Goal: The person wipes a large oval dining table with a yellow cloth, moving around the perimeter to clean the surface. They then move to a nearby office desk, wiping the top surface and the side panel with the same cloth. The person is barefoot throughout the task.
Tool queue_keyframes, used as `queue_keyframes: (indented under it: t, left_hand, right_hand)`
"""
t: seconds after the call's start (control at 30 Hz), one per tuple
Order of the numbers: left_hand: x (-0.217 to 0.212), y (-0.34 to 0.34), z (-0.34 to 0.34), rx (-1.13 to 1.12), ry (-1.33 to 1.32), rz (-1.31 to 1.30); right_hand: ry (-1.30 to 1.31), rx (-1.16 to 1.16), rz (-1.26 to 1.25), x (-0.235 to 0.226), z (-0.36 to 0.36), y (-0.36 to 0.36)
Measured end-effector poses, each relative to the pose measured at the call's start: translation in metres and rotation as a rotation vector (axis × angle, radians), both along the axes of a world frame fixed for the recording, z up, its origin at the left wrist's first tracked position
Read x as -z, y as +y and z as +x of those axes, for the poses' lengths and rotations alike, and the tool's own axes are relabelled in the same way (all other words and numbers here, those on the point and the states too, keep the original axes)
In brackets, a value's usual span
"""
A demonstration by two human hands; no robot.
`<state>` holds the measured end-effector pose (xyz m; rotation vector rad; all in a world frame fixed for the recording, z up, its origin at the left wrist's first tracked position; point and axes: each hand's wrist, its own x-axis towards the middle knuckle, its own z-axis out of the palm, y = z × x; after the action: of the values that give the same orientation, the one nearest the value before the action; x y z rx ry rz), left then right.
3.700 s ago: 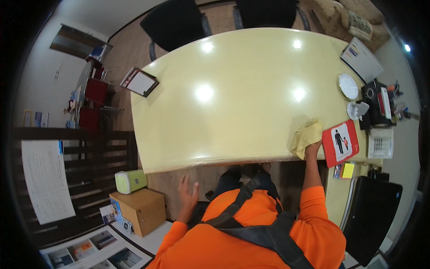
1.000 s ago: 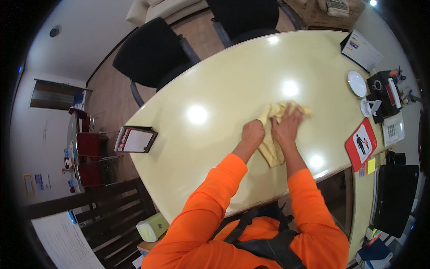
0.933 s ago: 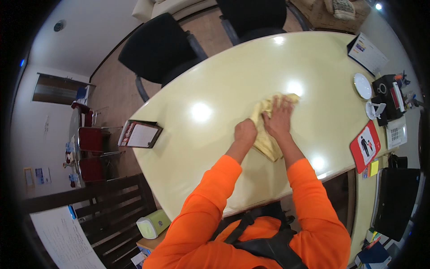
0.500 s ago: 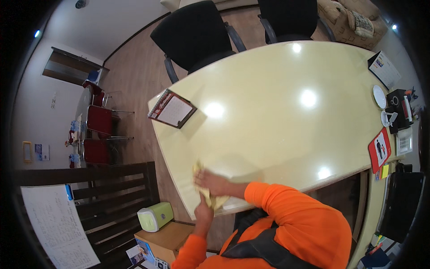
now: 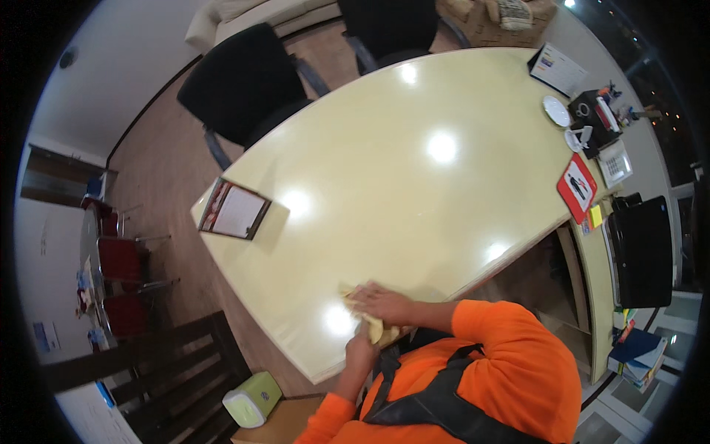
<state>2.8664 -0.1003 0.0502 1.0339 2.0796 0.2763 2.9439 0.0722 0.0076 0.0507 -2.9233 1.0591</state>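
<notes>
A yellow cloth (image 5: 376,331) lies bunched at the near edge of the cream tabletop (image 5: 355,177), toward its left corner. My right hand (image 5: 381,302) is on top of the cloth, pressing it against the surface with the fingers pointing left. Bits of cloth show past the fingertips and below the palm. Just below, at the table's edge, my left hand (image 5: 361,351) is closed on the lower part of the cloth, its fingers partly hidden.
A desk calendar (image 5: 235,211) stands at the table's left end. On the right are a red sign (image 5: 577,188), a white plate (image 5: 556,112), a telephone (image 5: 614,164) and a black monitor (image 5: 642,251). Black chairs (image 5: 240,85) line the far side. A green-and-white bin (image 5: 253,400) stands lower left.
My right hand and the cloth have slid along the table's near edge, to the right and closer to my body. My left hand moved with them. The whole view has also turned.
</notes>
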Motion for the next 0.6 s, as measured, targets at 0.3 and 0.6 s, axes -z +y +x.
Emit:
queue_keyframes:
  t: [0.3,0.6]
  left_hand:
    - [-0.045,0.252,0.031,0.221,-0.235,0.299]
    - [0.000,0.193,-0.020,-0.015,0.238,0.496]
  right_hand:
    - [-0.180,1.405,0.357,0.026,0.221,0.257]
    - [-0.225,1.812,0.469,0.034,0.167,0.463]
